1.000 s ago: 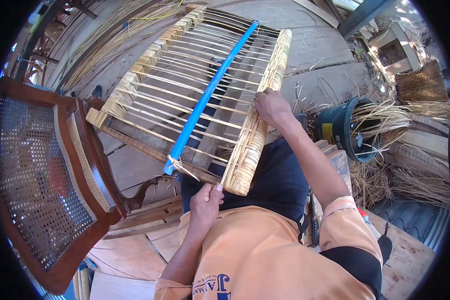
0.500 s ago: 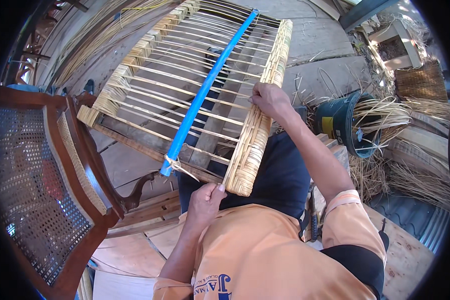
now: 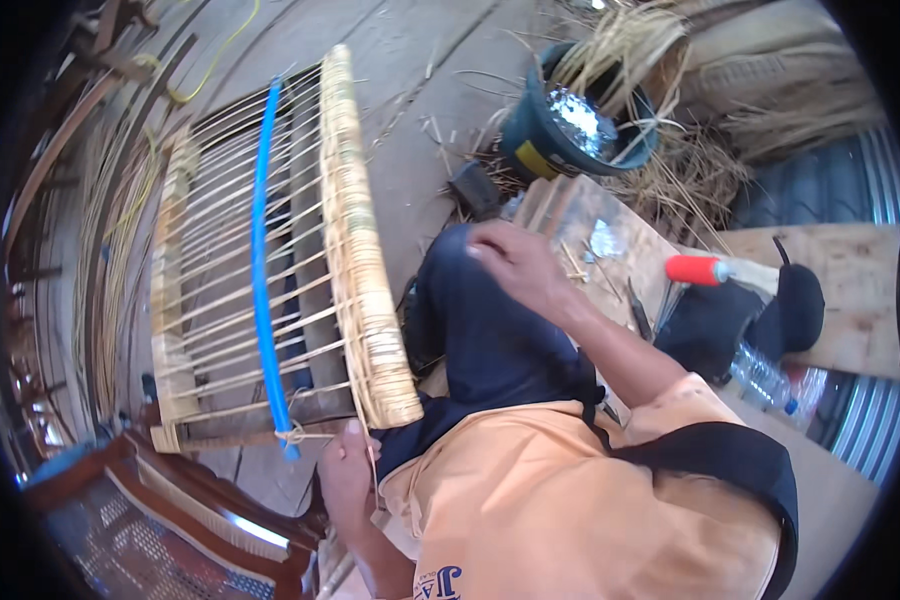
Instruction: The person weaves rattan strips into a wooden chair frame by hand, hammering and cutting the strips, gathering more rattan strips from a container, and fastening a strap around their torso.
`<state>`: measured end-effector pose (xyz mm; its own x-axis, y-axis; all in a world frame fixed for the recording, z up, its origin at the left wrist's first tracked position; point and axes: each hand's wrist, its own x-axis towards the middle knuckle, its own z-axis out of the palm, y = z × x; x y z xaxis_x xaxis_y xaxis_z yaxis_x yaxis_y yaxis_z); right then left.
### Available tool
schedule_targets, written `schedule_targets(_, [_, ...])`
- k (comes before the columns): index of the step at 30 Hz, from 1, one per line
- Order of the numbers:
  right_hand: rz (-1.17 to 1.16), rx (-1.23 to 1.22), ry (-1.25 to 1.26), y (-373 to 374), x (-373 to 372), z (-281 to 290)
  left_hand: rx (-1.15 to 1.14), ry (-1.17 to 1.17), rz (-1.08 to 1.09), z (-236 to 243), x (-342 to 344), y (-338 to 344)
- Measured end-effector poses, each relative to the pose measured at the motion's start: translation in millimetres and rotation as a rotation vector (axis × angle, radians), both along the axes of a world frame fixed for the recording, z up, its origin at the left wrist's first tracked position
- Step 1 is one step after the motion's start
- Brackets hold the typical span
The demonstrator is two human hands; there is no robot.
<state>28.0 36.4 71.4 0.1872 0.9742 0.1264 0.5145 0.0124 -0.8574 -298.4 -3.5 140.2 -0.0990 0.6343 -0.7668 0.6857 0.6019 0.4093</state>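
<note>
A wooden frame with rattan wrapped thickly round its right rail (image 3: 365,290) leans on my lap at the left. Thin rattan strands (image 3: 220,290) stretch between its two side rails. A blue tube (image 3: 259,245) lies lengthwise across the strands, bound near its lower end by a rattan knot (image 3: 292,434). Beside the frame's near corner, my left hand (image 3: 348,475) is closed, pinching a thin rattan strip by the thumb. My right hand (image 3: 518,265) is off the frame, over my dark-trousered knee, fingers loosely extended and slightly blurred, with nothing visible in them.
A dark green bucket (image 3: 530,130) of rattan strips stands ahead to the right. On a board at the right are a red-handled tool (image 3: 697,270), a dark cloth and a plastic bottle (image 3: 763,378). A caned wooden chair (image 3: 160,520) stands close at lower left.
My right hand has let go of the wrapped rail and moved off to its right. The view has swung right, bringing the red-handled tool and bottle into sight. My left hand stays by the near corner.
</note>
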Motion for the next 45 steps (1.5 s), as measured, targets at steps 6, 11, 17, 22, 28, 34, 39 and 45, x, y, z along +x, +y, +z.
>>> schedule_targets(6, [-0.799, -0.373, 0.209, -128.2, 99.0, -39.1, 0.235, 0.177, -0.229, 24.6, 33.5, 39.4])
schedule_targets(11, [-0.558, -0.480, -0.334, -169.8, 114.3, -80.6, 0.648, -0.286, -0.495, 16.6, 138.2, 41.9])
schedule_targets(17, [-0.531, -0.578, -0.561, -171.1, 114.3, -98.6, 0.938, -0.446, -0.983, -66.7, 284.6, 47.4])
schedule_targets(22, [-0.728, -0.411, -0.064, -188.8, 110.1, -59.5, 0.859, -0.334, -1.099, -112.9, 330.5, 41.5])
schedule_targets(28, [-0.776, -0.157, 0.661, -177.9, 120.5, -11.7, 0.771, -0.351, -1.149, -145.1, 372.3, 14.3])
schedule_targets(34, [-0.675, -0.084, 0.795, -161.5, 133.2, -9.9, 0.803, -0.371, -1.107, -156.3, 382.6, 10.5])
schedule_targets(39, [-0.720, -0.132, 0.387, -157.9, 140.8, -39.7, 0.879, -0.404, -1.075, -159.0, 374.7, 12.7])
schedule_targets(45, [-0.594, -0.068, -0.171, -145.9, 151.1, -68.2, 0.895, -0.451, -1.057, -164.2, 375.0, 11.7])
